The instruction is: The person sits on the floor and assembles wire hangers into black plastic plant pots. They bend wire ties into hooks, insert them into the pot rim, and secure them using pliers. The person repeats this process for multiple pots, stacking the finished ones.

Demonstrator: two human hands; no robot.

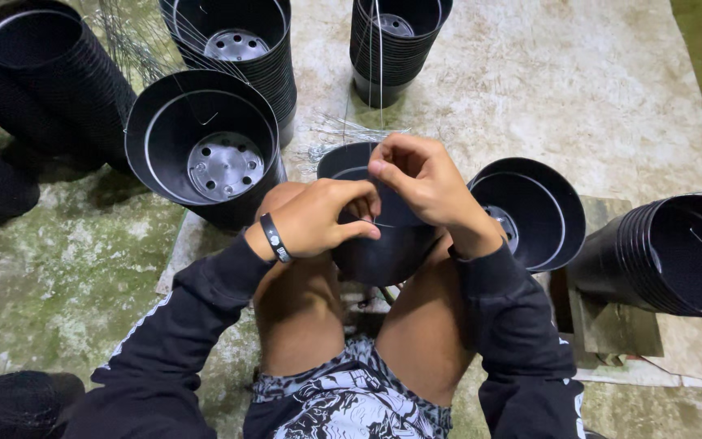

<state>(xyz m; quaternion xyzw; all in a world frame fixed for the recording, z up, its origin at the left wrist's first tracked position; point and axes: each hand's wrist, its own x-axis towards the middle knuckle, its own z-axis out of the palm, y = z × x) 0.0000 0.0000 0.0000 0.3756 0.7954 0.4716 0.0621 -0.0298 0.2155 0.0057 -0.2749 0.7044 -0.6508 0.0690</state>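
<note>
Round black plastic pot (pixel 383 248) (glossy, thin-rimmed) between both hands (pixel 322 218).

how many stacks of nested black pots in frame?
5 stacks of nested black plastic pots: lying top left, upright top centre, upright top right of centre, upright left of the hands, lying far right. More may be hidden off-frame.

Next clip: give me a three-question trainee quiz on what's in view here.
1. True or false: both hands are on the black pot between the knees.
2. Which wrist wears the dark wristband?
3. The pot nearest the left hand, showing a grey holed base, is A) lying tipped on its side B) upside down.

Key: 1 true, the right hand too; 2 left; 3 A.
</note>
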